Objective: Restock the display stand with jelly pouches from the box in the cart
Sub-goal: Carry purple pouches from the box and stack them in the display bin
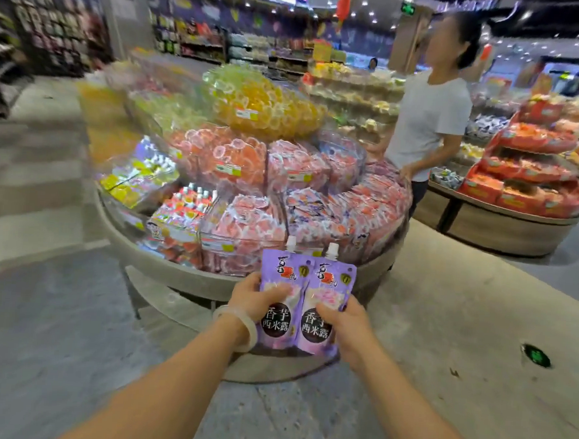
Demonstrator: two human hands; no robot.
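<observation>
Two purple jelly pouches with white caps stand upright side by side in front of me. My left hand (251,297) grips the left pouch (280,282) by its lower half. My right hand (346,324) grips the right pouch (331,284) the same way. Both are held just before the round tiered display stand (186,274), whose bins are packed with pink, orange and yellow jelly packs. Spouted pouches in red and yellow (185,208) fill a bin on its lower left. The cart and box are out of view.
A person in a white shirt (428,122) stands at the stand's far right side, one hand on its rim. A second round stand with red packs (528,183) is to the right. Shelves line the back. Bare floor lies left and right of me.
</observation>
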